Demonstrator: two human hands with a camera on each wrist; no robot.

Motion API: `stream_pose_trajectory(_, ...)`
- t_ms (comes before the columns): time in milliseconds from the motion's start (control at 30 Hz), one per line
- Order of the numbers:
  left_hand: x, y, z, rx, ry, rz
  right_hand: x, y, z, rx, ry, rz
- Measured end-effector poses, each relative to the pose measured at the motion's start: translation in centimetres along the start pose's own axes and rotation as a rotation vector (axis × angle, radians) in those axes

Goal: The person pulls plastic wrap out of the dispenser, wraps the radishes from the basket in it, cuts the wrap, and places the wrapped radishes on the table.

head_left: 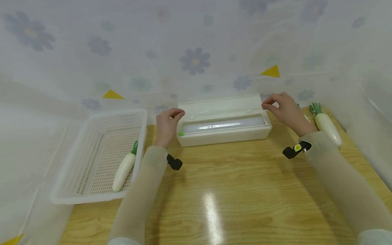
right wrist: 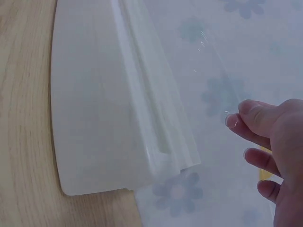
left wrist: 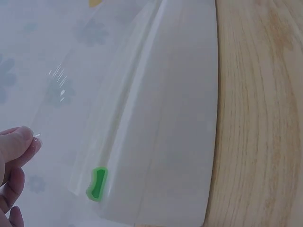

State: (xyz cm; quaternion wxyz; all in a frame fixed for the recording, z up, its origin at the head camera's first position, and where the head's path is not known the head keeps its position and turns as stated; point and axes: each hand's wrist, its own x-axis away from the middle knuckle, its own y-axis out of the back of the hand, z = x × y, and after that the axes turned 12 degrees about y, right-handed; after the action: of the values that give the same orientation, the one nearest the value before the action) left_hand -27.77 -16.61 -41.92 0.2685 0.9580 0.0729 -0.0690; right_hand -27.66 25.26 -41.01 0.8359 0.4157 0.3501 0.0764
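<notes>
Clear film (left wrist: pixel 59 85) pinched over white box (head_left: pixel 225 137)

At upper centre of the head view, left hand (head_left: pixel 167 124) and right hand (head_left: pixel 286 110) each grip the film, thumb against forefinger, near the box's ends. Left, a basket's (head_left: pixel 87 199) edge passes behind the sleeve (head_left: pixel 133 199); right, a radish (head_left: pixel 328 128). Tabletop (head_left: pixel 252 186) stretches below.

the left hand (left wrist: pixel 11 182) pinches clear film (left wrist: pixel 59 87) near a white box (left wrist: pixel 165 123).

This looks like a small curtained work booth (head_left: pixel 13 121), with pale flower-printed plastic sheeting (head_left: pixel 166 66) behind and beside the light-brown wood-grain surface (head_left: pixel 246 186).
</notes>
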Motion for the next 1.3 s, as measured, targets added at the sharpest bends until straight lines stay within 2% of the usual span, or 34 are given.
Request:
stream_pose_trajectory(267, -0.4, 1.2, -1.1, 0.020, -0.002, -0.046, -1.3, 1.2, 0.8, 0.004, 0.004, -0.078)
stream_pose_trajectory(500, -0.5, 2.2, -2.5, 0.083, -0.056, -0.081, -2.2, 2.2, 1.8, 0.032, 0.061, -0.170)
stream_pose_trajectory(867, -0.7, 3.6, -4.6, 0.123, -0.107, -0.125, -3.3, 4.0, 3.2, 0.056, 0.057, -0.248)
stream_pose_trajectory(1100, -0.8, 4.3, -6.2, 0.099, -0.165, -0.169, -3.6, 5.0, 3.9, 0.101, 0.076, -0.306)
stream_pose_trajectory(1300, -0.5, 5.0, -7.3, 0.152, -0.230, -0.182, -3.9, 6.0, 4.7, 0.109, 0.093, -0.353)
